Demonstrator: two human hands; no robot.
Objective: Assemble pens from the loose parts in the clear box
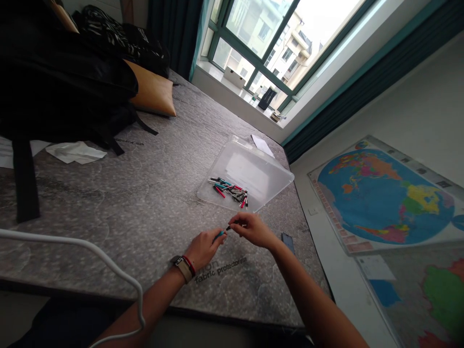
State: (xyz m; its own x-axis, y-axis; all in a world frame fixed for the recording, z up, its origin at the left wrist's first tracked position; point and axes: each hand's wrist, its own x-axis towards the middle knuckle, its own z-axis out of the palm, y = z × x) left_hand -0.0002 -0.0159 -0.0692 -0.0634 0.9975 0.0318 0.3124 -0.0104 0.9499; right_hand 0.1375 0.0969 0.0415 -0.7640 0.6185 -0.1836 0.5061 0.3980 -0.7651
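Observation:
Just in front of a clear plastic tray [279, 186], my two hands meet over the table. My left hand [205, 249], wearing a watch and a red band, pinches a short teal pen piece [219, 235]. From the right, my right hand [253, 229] pinches a small dark pen piece [228, 227], its tip close to the teal one. Whether the two pieces touch is too small to tell. In the tray's near left part lies a loose pile of slim pen parts [232, 189], black, teal, red and silver.
A phone [288, 242] lies right of my right forearm. White paper [262, 145] sits beyond the tray. A black backpack [68, 92], tan cushion [154, 89] and crumpled tissue [76, 152] are at left. A white cable [90, 249] crosses in front of my left forearm.

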